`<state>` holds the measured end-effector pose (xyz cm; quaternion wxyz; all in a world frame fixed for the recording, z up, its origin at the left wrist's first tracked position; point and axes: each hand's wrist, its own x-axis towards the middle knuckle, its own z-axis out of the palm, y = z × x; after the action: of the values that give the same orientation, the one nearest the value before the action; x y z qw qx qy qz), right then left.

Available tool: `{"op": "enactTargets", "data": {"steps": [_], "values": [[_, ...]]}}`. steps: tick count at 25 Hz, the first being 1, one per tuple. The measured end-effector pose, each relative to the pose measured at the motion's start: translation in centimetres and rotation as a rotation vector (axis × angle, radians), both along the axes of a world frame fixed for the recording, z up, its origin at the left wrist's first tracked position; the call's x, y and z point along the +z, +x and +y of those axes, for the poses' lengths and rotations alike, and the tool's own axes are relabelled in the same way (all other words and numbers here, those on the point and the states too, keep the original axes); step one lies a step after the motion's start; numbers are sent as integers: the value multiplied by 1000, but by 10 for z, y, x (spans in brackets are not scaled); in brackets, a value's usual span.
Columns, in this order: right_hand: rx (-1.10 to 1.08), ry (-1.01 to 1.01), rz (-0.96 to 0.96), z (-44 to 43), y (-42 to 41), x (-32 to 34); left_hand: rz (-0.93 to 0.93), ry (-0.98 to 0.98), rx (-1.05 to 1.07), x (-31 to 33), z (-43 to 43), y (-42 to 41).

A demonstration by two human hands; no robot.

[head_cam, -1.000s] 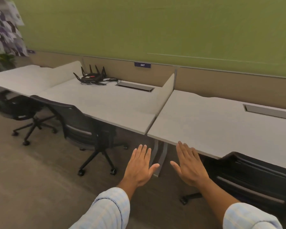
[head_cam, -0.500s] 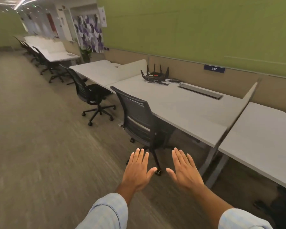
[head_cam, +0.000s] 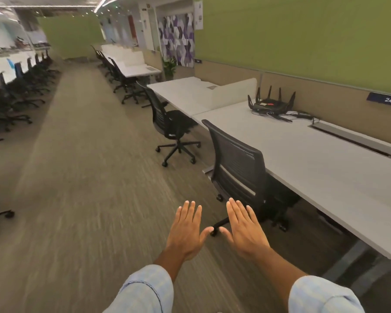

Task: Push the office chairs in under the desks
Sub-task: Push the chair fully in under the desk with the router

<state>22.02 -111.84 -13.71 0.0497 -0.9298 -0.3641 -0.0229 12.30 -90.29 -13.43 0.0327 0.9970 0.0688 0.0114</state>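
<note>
Left hand (head_cam: 185, 231) and right hand (head_cam: 246, 229) flat, fingers spread, empty, side by side, chair (head_cam: 239, 170) at 1 o'clock, part-tucked under desk (head_cam: 325, 168).

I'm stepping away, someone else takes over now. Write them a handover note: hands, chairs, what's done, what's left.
Left hand: open, flat, palm down, holding nothing.
Right hand: open, flat, holding nothing. Neither hand touches a chair.

Nearest chair: just ahead of the hands, seat partly under the desk with the router, backrest at the desk edge. It looks nearly in.
Second chair: one desk further along, standing out on the carpet, turned at an angle, seat mostly clear of its desk.

Left: check the nearest chair, then push in the second one. More chairs line the far desks; their state is too small to judge.
</note>
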Motion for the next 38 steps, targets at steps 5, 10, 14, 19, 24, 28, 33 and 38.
{"op": "enactTargets", "data": {"steps": [5,10,14,19,24,28,33,38], "values": [[52,26,-31,67,96,7,37,-10,31,9,60,83],[48,27,-81,110,187,27,14,-44,53,32,97,166],[-8,-2,-186,127,235,39,-33,-61,26,46,122,226],[-182,18,-257,147,287,50,-91,-75,-78,57,153,318],[-481,69,-239,155,340,53,-121,-52,-300,68,176,425],[-774,130,-172,160,359,50,-131,-50,-428,87,189,498],[-906,32,-195,166,359,46,-59,-74,-606,87,196,559],[-957,3,-208,167,361,52,-133,-116,-718,69,194,581]]}}
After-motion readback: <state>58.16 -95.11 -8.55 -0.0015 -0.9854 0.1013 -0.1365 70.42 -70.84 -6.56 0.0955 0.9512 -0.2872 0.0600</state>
